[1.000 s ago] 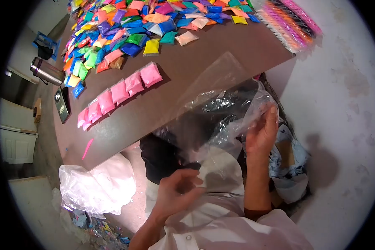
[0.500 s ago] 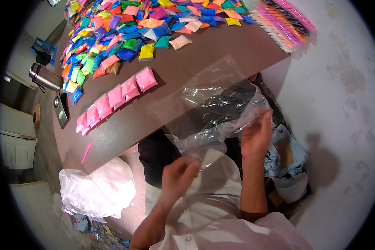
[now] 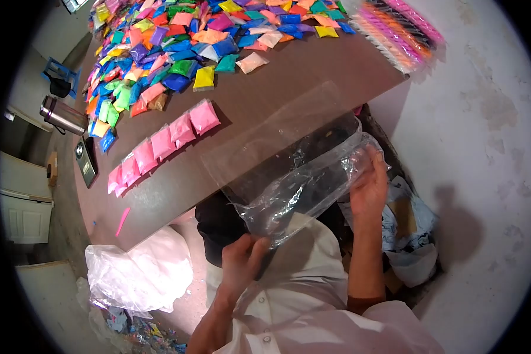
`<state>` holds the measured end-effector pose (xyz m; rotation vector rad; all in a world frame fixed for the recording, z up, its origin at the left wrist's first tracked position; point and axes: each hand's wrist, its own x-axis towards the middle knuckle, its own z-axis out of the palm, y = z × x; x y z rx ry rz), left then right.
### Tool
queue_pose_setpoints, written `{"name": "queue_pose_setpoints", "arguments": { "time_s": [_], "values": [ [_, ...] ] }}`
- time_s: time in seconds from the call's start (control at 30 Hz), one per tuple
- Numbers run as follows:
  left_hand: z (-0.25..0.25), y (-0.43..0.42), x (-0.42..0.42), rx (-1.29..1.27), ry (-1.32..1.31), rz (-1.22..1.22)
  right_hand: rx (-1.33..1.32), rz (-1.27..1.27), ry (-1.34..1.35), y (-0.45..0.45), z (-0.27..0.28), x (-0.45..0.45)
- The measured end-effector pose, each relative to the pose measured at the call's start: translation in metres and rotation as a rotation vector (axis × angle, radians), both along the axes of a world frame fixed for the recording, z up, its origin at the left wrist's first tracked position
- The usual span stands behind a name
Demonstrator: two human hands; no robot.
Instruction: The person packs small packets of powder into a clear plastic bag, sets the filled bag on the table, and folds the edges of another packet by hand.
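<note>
I have the clear plastic bag (image 3: 295,192) in the middle of my view, stretched between the person's two hands in front of the white shirt (image 3: 301,295). Its far part overlaps the near edge of the brown table (image 3: 312,65) from where I look, and its near side hangs toward the lap. The left hand (image 3: 242,259) pinches the near left corner of the bag between thumb and fingers. The right hand (image 3: 370,186) grasps the bag's right end, with the thin film bunched about the fingertips. I see no filling in the bag; it is see-through and creased, with bright glints along its folds.

On the table, left of the bag, I see a slanting row of pink packets (image 3: 162,143), side by side. Beyond them spreads a big pile of coloured packets (image 3: 177,53), heaped to the far edge. At the left edge I make out a metal flask (image 3: 65,116), with a phone (image 3: 86,160) lying just beside it, and a thin pink strip (image 3: 123,222) nearer the person. A bundle of striped packs (image 3: 398,32) sits at the table's right end. Below the table's left corner I see a crumpled white plastic sheet (image 3: 140,271).
</note>
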<state>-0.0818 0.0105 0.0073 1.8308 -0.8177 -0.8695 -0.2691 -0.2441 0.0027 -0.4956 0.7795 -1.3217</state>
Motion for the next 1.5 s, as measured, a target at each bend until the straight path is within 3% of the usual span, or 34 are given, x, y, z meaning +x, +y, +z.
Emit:
{"name": "queue_pose_setpoints", "arguments": {
  "time_s": [0.17,0.27,0.33,0.37,0.43,0.47,0.57,0.6,0.7,0.83,0.9,1.0,1.13,1.33,1.43,1.5],
  "values": [
    [0.018,-0.002,-0.003,0.068,0.039,-0.081,0.058,-0.064,0.04,0.0,-0.012,-0.006],
    [0.036,0.003,0.007,-0.048,-0.206,0.119,-0.01,-0.039,0.035,-0.003,-0.015,-0.011],
    [0.053,0.009,0.028,-0.17,-0.537,0.048,-0.017,-0.001,0.057,-0.005,-0.015,-0.011],
    [0.066,0.002,0.03,-0.168,-0.538,0.05,-0.016,0.001,0.056,-0.005,-0.014,-0.011],
    [0.095,-0.025,0.031,-0.337,-0.913,-0.071,-0.047,0.038,0.011,-0.005,-0.013,-0.008],
    [0.093,-0.029,0.029,-0.336,-0.918,-0.067,-0.049,0.043,0.007,-0.006,-0.013,-0.005],
    [0.064,-0.035,0.028,-0.193,-0.629,-0.314,-0.092,0.074,-0.007,-0.007,-0.012,-0.004],
    [0.063,-0.032,0.03,-0.193,-0.623,-0.322,-0.105,0.073,-0.012,-0.01,-0.011,-0.007],
    [0.055,-0.022,0.031,-0.036,-0.098,-0.184,-0.154,0.089,0.057,-0.018,-0.012,-0.024],
    [0.049,-0.013,0.034,-0.014,0.011,-0.147,-0.195,0.165,0.086,-0.018,-0.017,-0.026],
    [0.046,-0.01,0.034,0.0,-0.213,-0.258,-0.141,0.175,0.093,-0.013,-0.011,-0.023],
    [0.045,-0.003,0.033,0.125,-0.24,-0.317,-0.121,0.217,0.113,-0.005,-0.004,-0.023],
    [0.05,-0.01,0.033,0.168,-0.122,-0.333,-0.141,0.31,0.125,0.006,0.002,-0.019],
    [0.057,-0.063,0.034,-0.15,-0.303,-0.263,-0.308,0.443,0.27,0.025,0.019,-0.008],
    [0.063,-0.098,0.033,-0.165,0.137,-0.218,-0.452,0.593,0.31,0.032,0.032,-0.005],
    [0.064,-0.109,0.035,-0.203,0.282,-0.238,-0.471,0.72,0.408,0.038,0.048,-0.002]
  ]
}}
